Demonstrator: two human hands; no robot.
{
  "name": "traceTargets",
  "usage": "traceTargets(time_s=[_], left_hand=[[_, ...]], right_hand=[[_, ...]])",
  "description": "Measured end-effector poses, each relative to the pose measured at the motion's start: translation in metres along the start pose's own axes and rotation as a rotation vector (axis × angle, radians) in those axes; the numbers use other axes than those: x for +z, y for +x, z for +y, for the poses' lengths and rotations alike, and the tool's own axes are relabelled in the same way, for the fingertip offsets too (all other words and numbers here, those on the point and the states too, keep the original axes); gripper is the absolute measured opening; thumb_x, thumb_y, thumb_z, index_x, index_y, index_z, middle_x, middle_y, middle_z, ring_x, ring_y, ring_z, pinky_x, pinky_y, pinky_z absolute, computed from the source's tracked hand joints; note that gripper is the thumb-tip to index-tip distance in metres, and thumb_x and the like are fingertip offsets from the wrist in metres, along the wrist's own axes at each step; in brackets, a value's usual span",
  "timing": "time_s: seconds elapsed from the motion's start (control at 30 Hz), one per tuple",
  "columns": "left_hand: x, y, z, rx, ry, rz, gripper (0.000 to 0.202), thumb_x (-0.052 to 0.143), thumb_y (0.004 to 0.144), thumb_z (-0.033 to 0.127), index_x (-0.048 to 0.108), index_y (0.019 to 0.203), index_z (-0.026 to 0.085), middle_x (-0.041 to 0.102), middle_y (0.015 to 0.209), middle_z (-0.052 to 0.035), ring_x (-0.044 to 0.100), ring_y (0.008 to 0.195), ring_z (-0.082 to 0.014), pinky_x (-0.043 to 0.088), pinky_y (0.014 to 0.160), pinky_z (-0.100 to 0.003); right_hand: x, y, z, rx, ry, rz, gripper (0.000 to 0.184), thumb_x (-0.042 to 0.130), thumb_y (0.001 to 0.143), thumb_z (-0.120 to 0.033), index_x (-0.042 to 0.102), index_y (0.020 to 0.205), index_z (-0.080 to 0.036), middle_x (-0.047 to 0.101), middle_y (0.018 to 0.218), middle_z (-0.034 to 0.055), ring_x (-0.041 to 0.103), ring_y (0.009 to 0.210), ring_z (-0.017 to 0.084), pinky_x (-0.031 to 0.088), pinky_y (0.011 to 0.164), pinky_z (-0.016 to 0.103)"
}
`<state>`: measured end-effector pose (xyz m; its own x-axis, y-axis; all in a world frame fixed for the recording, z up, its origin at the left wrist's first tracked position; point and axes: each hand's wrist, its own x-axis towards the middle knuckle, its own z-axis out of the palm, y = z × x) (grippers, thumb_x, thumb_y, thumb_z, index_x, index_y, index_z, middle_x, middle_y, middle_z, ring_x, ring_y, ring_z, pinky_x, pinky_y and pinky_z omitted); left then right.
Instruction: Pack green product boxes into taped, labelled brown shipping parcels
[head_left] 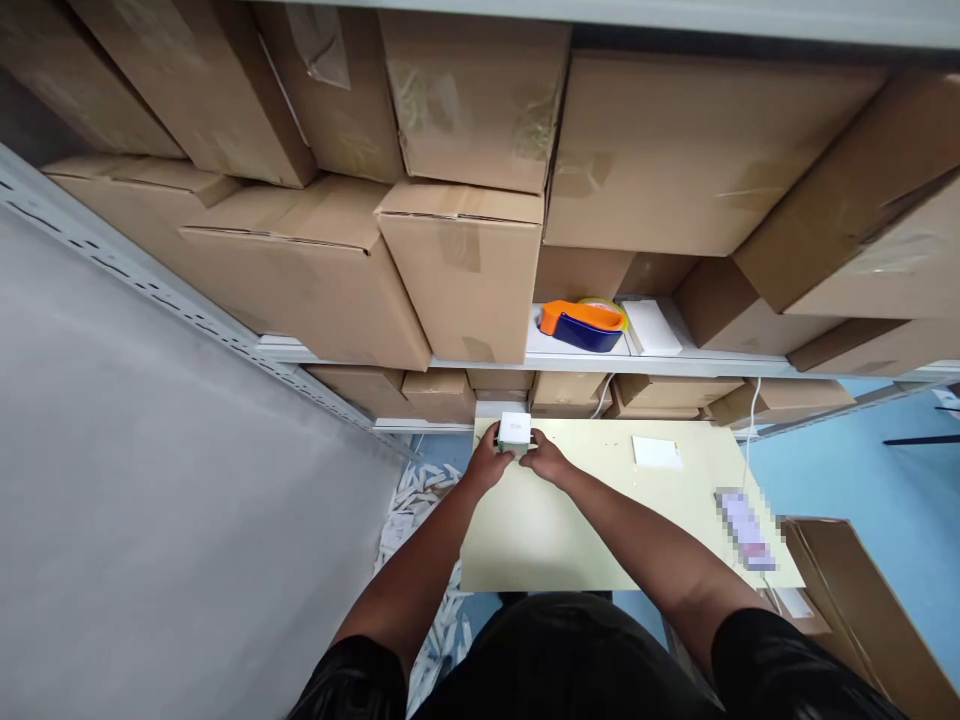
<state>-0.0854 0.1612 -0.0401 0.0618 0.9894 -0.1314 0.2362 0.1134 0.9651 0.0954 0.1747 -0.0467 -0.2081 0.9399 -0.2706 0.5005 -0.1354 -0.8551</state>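
Note:
A small white box [515, 428] with faint print on top and a greenish lower side is held between my two hands over the far left part of the pale yellow table [555, 530]. My left hand [489, 462] grips its left side, and my right hand [546, 458] grips its right side. Both thumbs lie along the near face. The other fingers are partly hidden behind the box. To the right on the same table lies a flat white piece [657, 452], perhaps card or a thin box.
Cardboard boxes [461, 270] fill the shelves ahead. An orange and blue tape dispenser [583, 325] sits on the shelf edge. A blurred phone-like object [745, 530] with a cable lies at the table's right. White strips [412, 510] litter the floor at left. An open carton [862, 600] stands right.

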Motion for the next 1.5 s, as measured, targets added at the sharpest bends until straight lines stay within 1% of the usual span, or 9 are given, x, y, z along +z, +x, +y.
traceTargets(time_s=[0.13, 0.33, 0.5, 0.67, 0.83, 1.03, 1.2, 1.33, 1.5], left_hand=[[-0.007, 0.013, -0.006, 0.022, 0.009, 0.022, 0.074, 0.068, 0.077, 0.015, 0.045, 0.147, 0.023, 0.066, 0.136, -0.0117, 0.066, 0.12, -0.0274, 0.052, 0.104, -0.046], [-0.004, 0.004, -0.013, -0.005, -0.001, 0.027, 0.078, 0.068, 0.076, 0.016, 0.043, 0.149, 0.021, 0.062, 0.14, -0.0142, 0.063, 0.125, -0.0291, 0.055, 0.099, -0.044], [0.002, -0.023, -0.027, -0.093, 0.066, 0.124, 0.066, 0.07, 0.078, 0.023, 0.05, 0.141, 0.022, 0.062, 0.14, -0.0146, 0.061, 0.129, -0.0319, 0.055, 0.099, -0.046], [0.014, -0.075, -0.045, -0.175, 0.139, 0.205, 0.052, 0.066, 0.082, 0.029, 0.055, 0.132, 0.022, 0.066, 0.132, -0.0137, 0.069, 0.115, -0.0269, 0.055, 0.098, -0.045], [0.053, -0.134, -0.033, -0.194, 0.164, 0.279, 0.044, 0.065, 0.08, 0.035, 0.059, 0.121, 0.02, 0.069, 0.122, -0.0118, 0.071, 0.106, -0.0256, 0.056, 0.096, -0.045], [0.131, -0.196, 0.005, -0.207, 0.171, 0.404, 0.037, 0.067, 0.08, 0.04, 0.063, 0.11, 0.02, 0.07, 0.116, -0.0114, 0.072, 0.099, -0.0254, 0.055, 0.095, -0.046], [0.188, -0.239, 0.036, -0.21, 0.201, 0.426, 0.033, 0.065, 0.08, 0.038, 0.066, 0.108, 0.02, 0.07, 0.109, -0.0086, 0.07, 0.102, -0.0253, 0.054, 0.096, -0.045], [0.213, -0.265, 0.056, -0.241, 0.216, 0.376, 0.032, 0.065, 0.078, 0.034, 0.066, 0.106, 0.019, 0.07, 0.106, -0.0078, 0.068, 0.1, -0.0234, 0.051, 0.097, -0.04], [0.221, -0.281, 0.072, -0.238, 0.258, 0.309, 0.028, 0.062, 0.079, 0.034, 0.065, 0.102, 0.019, 0.069, 0.103, -0.0072, 0.066, 0.097, -0.0235, 0.05, 0.094, -0.038]], right_hand=[[0.002, 0.019, -0.007, 0.106, 0.04, -0.013, 0.069, 0.073, 0.069, -0.017, 0.05, 0.133, -0.024, 0.071, 0.119, 0.0066, 0.073, 0.087, 0.02, 0.058, 0.074, 0.031], [-0.001, 0.008, -0.002, 0.151, 0.049, 0.003, 0.067, 0.076, 0.07, -0.02, 0.054, 0.133, -0.024, 0.07, 0.124, 0.0078, 0.073, 0.09, 0.02, 0.058, 0.078, 0.033], [-0.019, -0.033, 0.023, 0.216, 0.032, 0.022, 0.054, 0.077, 0.073, -0.026, 0.061, 0.125, -0.026, 0.071, 0.123, 0.0074, 0.073, 0.089, 0.019, 0.058, 0.078, 0.032], [-0.055, -0.098, 0.062, 0.227, 0.02, 0.022, 0.03, 0.073, 0.076, -0.025, 0.068, 0.105, -0.023, 0.076, 0.104, 0.0046, 0.073, 0.086, 0.019, 0.057, 0.076, 0.032], [-0.098, -0.153, 0.112, 0.179, 0.063, 0.0, 0.025, 0.069, 0.079, -0.03, 0.07, 0.103, -0.022, 0.077, 0.1, 0.0056, 0.074, 0.086, 0.021, 0.057, 0.073, 0.033], [-0.16, -0.194, 0.167, 0.029, 0.039, -0.042, 0.025, 0.063, 0.08, -0.034, 0.069, 0.101, -0.023, 0.076, 0.091, 0.005, 0.071, 0.074, 0.021, 0.055, 0.063, 0.033], [-0.215, -0.219, 0.191, 0.0, 0.039, -0.09, 0.029, 0.059, 0.08, -0.04, 0.069, 0.102, -0.023, 0.075, 0.087, 0.0055, 0.07, 0.074, 0.022, 0.054, 0.063, 0.034], [-0.239, -0.235, 0.198, 0.127, 0.108, -0.116, 0.04, 0.06, 0.079, -0.046, 0.068, 0.109, -0.021, 0.075, 0.094, 0.0059, 0.071, 0.083, 0.022, 0.054, 0.073, 0.035], [-0.243, -0.253, 0.203, 0.191, 0.146, -0.119, 0.047, 0.061, 0.077, -0.051, 0.067, 0.111, -0.021, 0.075, 0.098, 0.0059, 0.072, 0.09, 0.023, 0.053, 0.079, 0.035]])
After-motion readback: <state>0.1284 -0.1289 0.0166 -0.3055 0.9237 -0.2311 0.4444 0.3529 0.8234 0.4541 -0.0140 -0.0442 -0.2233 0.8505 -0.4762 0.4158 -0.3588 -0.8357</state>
